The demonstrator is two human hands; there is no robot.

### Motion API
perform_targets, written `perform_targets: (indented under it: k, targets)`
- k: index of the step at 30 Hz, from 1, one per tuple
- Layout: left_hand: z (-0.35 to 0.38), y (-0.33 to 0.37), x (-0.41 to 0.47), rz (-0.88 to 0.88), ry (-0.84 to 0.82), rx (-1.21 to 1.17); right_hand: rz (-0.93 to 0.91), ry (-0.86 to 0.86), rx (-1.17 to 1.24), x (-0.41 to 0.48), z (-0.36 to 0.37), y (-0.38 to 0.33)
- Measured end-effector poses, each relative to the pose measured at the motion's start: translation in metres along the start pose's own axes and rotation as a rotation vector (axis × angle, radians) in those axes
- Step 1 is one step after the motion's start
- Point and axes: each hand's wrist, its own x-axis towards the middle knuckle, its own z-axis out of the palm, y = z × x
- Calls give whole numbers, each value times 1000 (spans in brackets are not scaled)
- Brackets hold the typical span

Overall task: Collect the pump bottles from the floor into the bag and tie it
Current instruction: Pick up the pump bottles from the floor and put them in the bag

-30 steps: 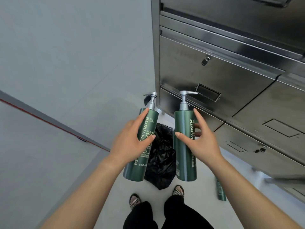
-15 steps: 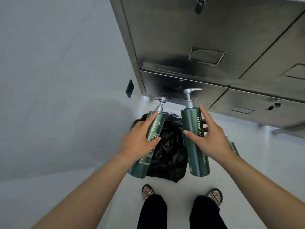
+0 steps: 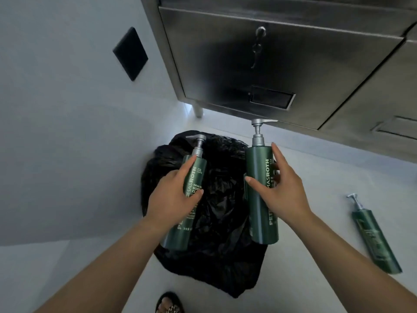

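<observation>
My left hand point(image 3: 172, 199) grips a dark green pump bottle point(image 3: 194, 175) with a silver pump, tilted slightly right. My right hand point(image 3: 281, 192) holds a second, larger-looking green pump bottle point(image 3: 259, 199) upright. Both bottles hang above a crumpled black plastic bag point(image 3: 221, 222) lying on the white floor between my arms. A third green pump bottle point(image 3: 374, 238) lies flat on the floor at the right, apart from the bag.
A stainless steel cabinet point(image 3: 282, 64) with lockable doors stands just behind the bag on a short leg point(image 3: 198, 110). A grey wall point(image 3: 67, 109) with a dark plate point(image 3: 130, 54) rises at the left. My sandalled foot point(image 3: 169, 303) shows at the bottom edge.
The view has tipped down toward the floor. Both hands have lowered the two bottles closer over the black bag, and the third bottle on the floor has come fully into view.
</observation>
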Motion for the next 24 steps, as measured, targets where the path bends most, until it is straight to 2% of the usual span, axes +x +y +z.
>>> perform_targets:
  k: [4, 8, 11, 14, 18, 24]
  targets:
    - [61, -47, 28, 63, 75, 64, -107, 64, -9, 50, 34, 65]
    - [113, -72, 50, 182, 65, 214, -200, 92, -34, 84, 53, 111]
    - [156, -75, 55, 243, 27, 221, -224, 101, -35, 91, 61, 136]
    - [172, -68, 48, 189, -17, 135, -185, 93, -24, 83, 62, 145]
    - [179, -62, 33, 149, 31, 54, -134, 51, 10, 63, 68, 149]
    - [205, -88, 35, 128, -53, 253, -154, 57, -83, 73, 58, 164]
